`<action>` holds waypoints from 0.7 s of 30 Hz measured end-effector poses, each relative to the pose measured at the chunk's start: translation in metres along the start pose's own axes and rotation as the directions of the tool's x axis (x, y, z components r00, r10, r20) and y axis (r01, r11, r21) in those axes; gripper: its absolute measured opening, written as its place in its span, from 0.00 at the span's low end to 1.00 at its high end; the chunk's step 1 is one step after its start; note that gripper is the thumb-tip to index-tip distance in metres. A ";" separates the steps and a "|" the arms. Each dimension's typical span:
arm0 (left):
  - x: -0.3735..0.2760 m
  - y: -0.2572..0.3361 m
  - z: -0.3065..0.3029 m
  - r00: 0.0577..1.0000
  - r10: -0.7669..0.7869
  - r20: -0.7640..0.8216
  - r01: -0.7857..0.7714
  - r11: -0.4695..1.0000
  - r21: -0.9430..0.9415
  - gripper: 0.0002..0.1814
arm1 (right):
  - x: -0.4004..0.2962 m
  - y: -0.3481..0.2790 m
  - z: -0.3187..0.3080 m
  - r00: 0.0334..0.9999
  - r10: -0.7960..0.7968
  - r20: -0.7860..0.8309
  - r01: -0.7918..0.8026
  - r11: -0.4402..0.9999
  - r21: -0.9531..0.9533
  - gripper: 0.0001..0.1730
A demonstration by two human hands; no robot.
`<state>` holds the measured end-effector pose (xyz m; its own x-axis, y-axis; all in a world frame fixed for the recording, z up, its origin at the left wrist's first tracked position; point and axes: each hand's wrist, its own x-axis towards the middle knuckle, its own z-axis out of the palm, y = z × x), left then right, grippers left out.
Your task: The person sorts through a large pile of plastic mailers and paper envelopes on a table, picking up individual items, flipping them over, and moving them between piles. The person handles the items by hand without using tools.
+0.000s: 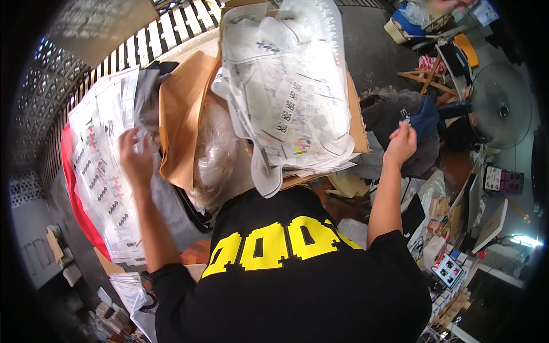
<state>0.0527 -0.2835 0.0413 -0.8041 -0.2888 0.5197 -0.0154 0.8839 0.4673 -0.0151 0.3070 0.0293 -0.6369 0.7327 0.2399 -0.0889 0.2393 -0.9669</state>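
My left hand (136,156) is over the right edge of a stack of printed transfer sheets (96,171) on the left. It is blurred, with curved fingers set apart and nothing plainly in them. Out to the right, my right hand (402,143) is raised with its fingers closed, in front of dark folded garments (386,113); no object shows in it. Between the hands, a pile of translucent white printed sheets (296,103) lies on cardboard (358,115). Brown paper (188,120) and a crumpled clear plastic bag (216,150) fill the gap beside that pile.
Grey and black fabric (167,218) lies under the left stack, with a red edge (79,201) beyond it. A standing fan (502,109) is at the right. Below it stand a cluttered table with a lit tablet (447,270) and several boxes.
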 end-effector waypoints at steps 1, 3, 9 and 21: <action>0.011 0.069 0.018 0.999 0.047 -0.021 -0.049 0.990 -0.130 0.13 | 0.000 -0.011 0.007 1.000 -0.025 0.014 0.023 0.996 0.090 0.12; 0.014 0.147 0.065 0.988 0.147 -0.046 -0.153 0.919 -0.363 0.14 | -0.017 -0.026 0.023 0.981 -0.078 0.177 0.082 0.997 -0.013 0.10; -0.006 0.255 0.179 0.596 0.085 0.799 -0.277 0.955 0.106 0.43 | -0.089 -0.009 0.035 0.636 0.211 0.742 -0.061 0.973 -0.224 0.13; 0.016 0.231 0.264 0.612 -0.361 0.703 0.179 0.930 0.322 0.53 | -0.121 0.027 0.021 0.537 0.009 0.843 0.246 0.955 -0.167 0.11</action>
<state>-0.1205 0.0130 -0.0311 -0.9046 -0.2376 -0.3538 -0.3496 0.8884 0.2973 0.0438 0.2115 -0.0277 -0.9888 -0.1417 0.0464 -0.1136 0.5149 -0.8497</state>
